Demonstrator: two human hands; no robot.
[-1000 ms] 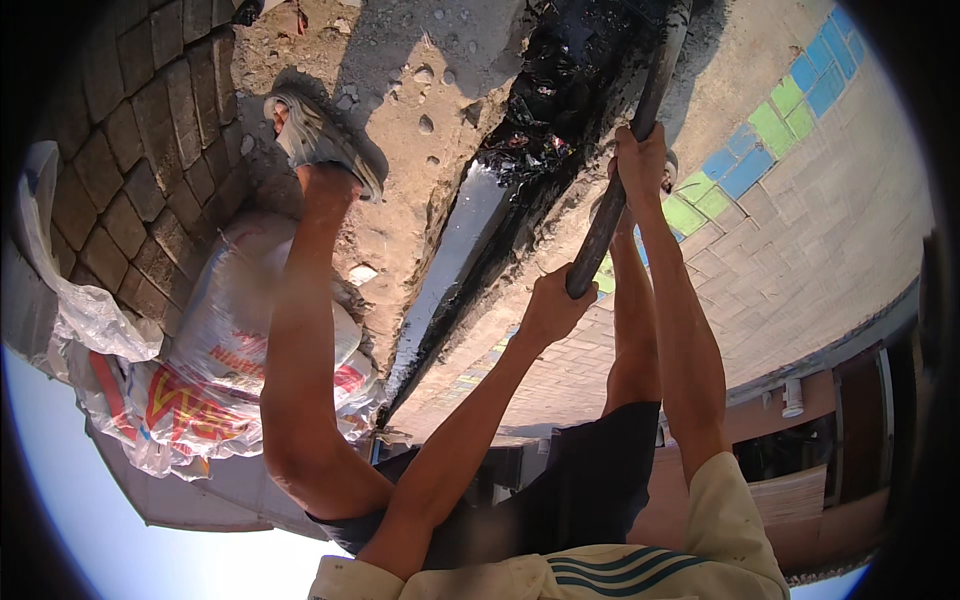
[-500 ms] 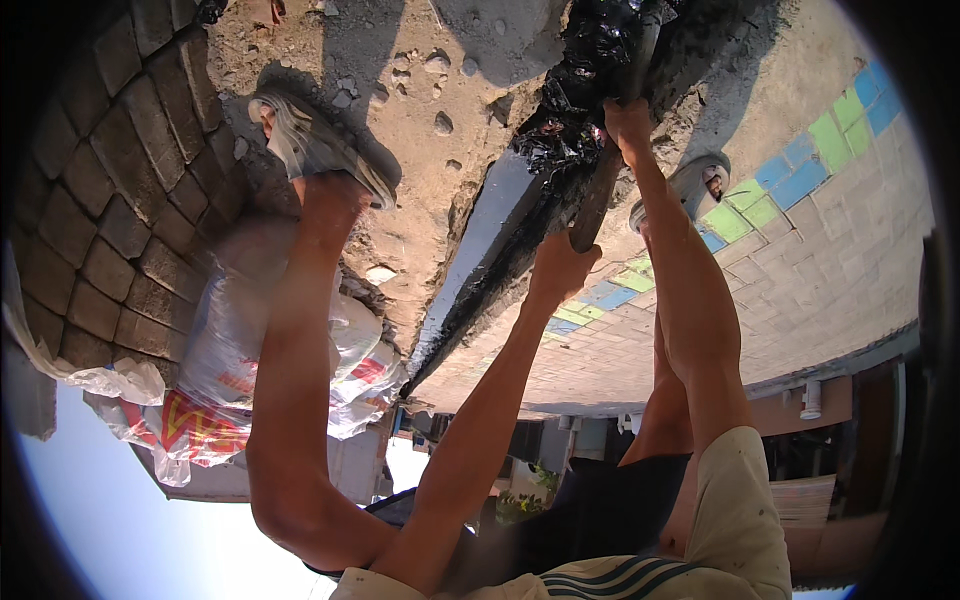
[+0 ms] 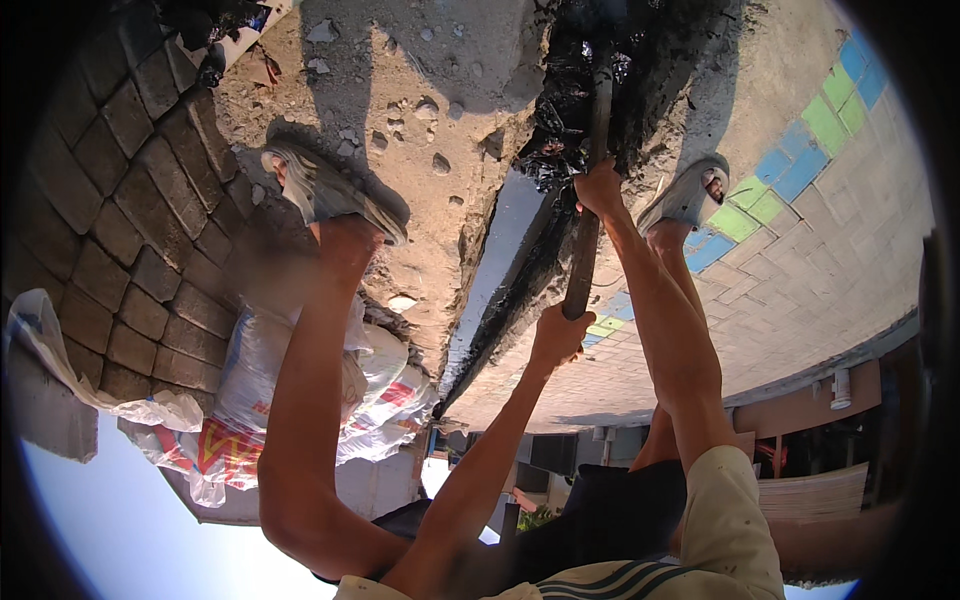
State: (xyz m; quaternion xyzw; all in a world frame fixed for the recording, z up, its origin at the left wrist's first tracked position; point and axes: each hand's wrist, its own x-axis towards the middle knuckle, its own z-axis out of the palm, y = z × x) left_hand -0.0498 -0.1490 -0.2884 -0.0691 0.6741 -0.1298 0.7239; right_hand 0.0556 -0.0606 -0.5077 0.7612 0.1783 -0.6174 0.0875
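Both my hands are closed round a long wooden handle that slopes down into a narrow drain. My left hand grips its near end, and my right hand holds it farther along. The far end of the handle runs into dark shadow, so the tool's head cannot be made out. Wet, shiny black muck with crumpled, plastic-like scraps lies beside the handle. Nearer to me, greyish water stands in the drain.
My sandalled feet stand either side of the drain, the left foot on sandy ground with stones, the right foot by paving with blue and green blocks. Stacked pavers and white plastic sacks lie at left.
Both hands have drawn back toward me with the handle, and its far part has swung left. The whole view has shifted slightly. My grip remains closed.
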